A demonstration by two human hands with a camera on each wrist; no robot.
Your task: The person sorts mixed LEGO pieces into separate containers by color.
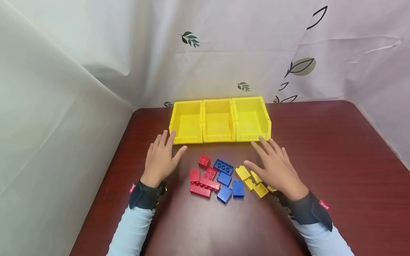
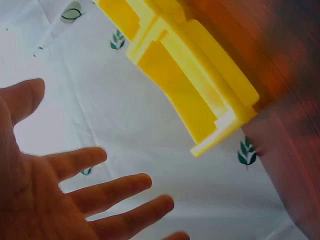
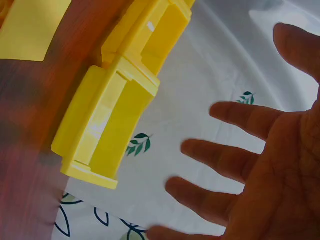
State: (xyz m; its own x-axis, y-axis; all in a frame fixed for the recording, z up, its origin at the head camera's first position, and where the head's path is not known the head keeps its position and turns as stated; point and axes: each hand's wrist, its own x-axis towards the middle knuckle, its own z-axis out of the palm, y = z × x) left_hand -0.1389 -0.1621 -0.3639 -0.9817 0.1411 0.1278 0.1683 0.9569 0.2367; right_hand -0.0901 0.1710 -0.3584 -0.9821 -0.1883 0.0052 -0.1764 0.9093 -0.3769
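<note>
In the head view my left hand is spread with straight fingers, left of the red toy bricks and close to the front of the left yellow bin. My right hand, its fingers also spread, hovers near the yellow toy bricks, with its fingertips by the right yellow bin. Between the red and yellow groups lie several blue toy bricks. Both wrist views show bare palms, the left palm and the right palm, holding nothing.
The middle yellow bin stands flush between the other two at the back of the dark red-brown table. A pale curtain with leaf prints hangs behind the table and along its sides.
</note>
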